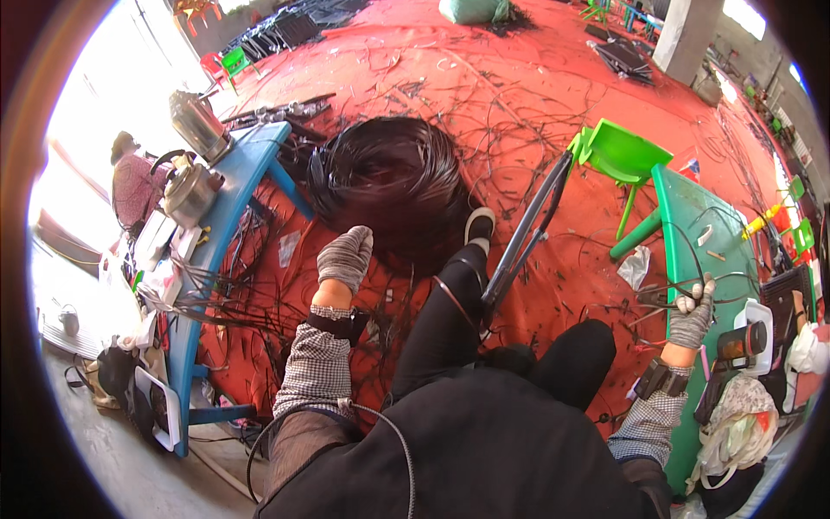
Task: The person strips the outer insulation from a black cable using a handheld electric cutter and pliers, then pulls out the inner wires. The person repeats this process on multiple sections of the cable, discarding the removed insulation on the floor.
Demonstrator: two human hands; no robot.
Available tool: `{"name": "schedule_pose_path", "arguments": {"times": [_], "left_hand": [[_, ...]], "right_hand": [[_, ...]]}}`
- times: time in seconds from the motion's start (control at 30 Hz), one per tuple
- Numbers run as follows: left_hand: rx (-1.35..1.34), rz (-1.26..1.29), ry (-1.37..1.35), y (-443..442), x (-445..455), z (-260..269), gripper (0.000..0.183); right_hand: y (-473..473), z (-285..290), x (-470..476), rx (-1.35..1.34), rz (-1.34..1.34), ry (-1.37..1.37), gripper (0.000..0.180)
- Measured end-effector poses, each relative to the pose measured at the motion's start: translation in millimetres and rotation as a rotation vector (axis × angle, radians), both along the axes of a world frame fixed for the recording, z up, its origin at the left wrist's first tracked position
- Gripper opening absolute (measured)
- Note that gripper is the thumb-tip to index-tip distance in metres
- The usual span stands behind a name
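My left hand [347, 258], in a grey knit glove, is curled into a fist in front of a large coil of black plastic strip [395, 181] on the floor; nothing shows between its fingers. My right hand [692, 314], gloved as well, is closed around thin dark strips [688, 250] at the edge of the green table [703, 201]. One strip curves up from the fingers, and others stick out to the left. Between my legs leans a dark tubular metal frame [525, 237], its upper end near a green plastic chair [622, 152].
On my left, a blue table [224, 220] bears a kettle [188, 194], a steel flask [200, 126] and bundled strips [214, 292]. A person [133, 181] sits beyond it. Strip scraps litter the red floor covering [551, 84]. A dark-lidded jar [739, 340] and cloth bag [739, 422] sit right.
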State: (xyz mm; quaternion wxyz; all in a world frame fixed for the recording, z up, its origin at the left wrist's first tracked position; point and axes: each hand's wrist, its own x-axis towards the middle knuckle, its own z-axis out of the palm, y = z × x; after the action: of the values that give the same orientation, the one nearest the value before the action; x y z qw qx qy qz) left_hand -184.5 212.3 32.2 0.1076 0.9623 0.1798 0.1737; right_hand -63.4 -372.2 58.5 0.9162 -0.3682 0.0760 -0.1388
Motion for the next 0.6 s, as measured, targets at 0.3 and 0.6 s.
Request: {"name": "schedule_pose_path", "arguments": {"times": [0.3, 0.6], "left_hand": [[-0.337, -0.388, 0.202, -78.6, 16.7, -38.6, 0.024], [0.014, -0.704, 0.153, -125.3, 20.3, -69.5, 0.05]], "right_hand": [[78.6, -26.0, -33.3, -1.071, 0.224, -0.078, 0.029], [14.4, 31.0, -78.9, -1.046, 0.104, 0.027, 0.03]]}}
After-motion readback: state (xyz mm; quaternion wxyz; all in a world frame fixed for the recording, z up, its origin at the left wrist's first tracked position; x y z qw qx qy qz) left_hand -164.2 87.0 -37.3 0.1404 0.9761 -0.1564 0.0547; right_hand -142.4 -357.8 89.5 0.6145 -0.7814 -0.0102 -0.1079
